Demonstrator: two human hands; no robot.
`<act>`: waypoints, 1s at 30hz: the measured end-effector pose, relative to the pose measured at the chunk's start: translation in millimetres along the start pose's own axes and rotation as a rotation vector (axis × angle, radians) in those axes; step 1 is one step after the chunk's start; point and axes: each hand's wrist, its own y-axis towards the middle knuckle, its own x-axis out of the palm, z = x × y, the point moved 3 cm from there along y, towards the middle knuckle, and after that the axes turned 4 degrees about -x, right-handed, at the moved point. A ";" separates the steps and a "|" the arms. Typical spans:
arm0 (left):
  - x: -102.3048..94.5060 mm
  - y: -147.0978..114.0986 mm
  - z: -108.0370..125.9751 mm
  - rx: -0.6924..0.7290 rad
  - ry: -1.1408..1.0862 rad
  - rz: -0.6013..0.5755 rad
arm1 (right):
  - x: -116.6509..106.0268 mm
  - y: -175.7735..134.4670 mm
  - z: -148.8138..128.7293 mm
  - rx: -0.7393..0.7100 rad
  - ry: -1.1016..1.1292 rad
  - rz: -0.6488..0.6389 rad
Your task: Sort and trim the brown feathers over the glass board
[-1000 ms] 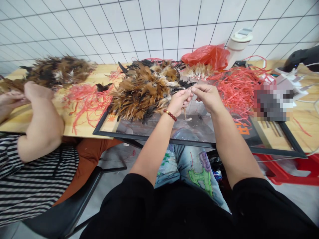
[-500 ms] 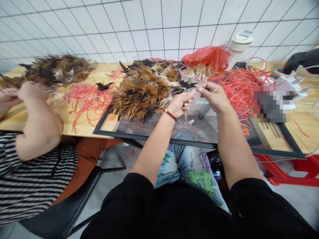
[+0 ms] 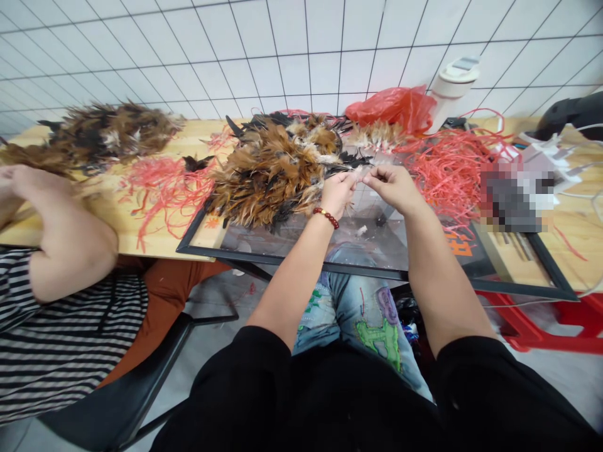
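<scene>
My left hand (image 3: pixel 337 196), with a dark red bead bracelet at the wrist, is closed round a feather. Its brownish tip peeks out below my fingers, and a pale end shows near the fingertips. Close beside it, my right hand (image 3: pixel 392 186) pinches at that pale end; what sits between thumb and finger is too small to make out. To the left of both hands lies a large heap of brown and black feathers (image 3: pixel 268 172). Under my hands is a dark glass panel (image 3: pixel 301 246) with a black frame, dotted with white bits.
Tangled red plastic strips (image 3: pixel 447 169) lie on the right, more strips (image 3: pixel 164 188) on the left. A red plastic bag (image 3: pixel 393 107) and a white tumbler (image 3: pixel 451 94) stand by the tiled wall. On the left a co-worker's arm (image 3: pixel 70 220) rests near another feather pile (image 3: pixel 113 132).
My hands have shifted slightly left and turned, with the right hand lower and its fingers nearer the left hand's. The co-worker's hands have moved left.
</scene>
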 end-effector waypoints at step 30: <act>-8.2 3.8 1.2 0.351 0.367 0.144 | -1.9 -3.4 -6.5 0.030 0.142 -0.108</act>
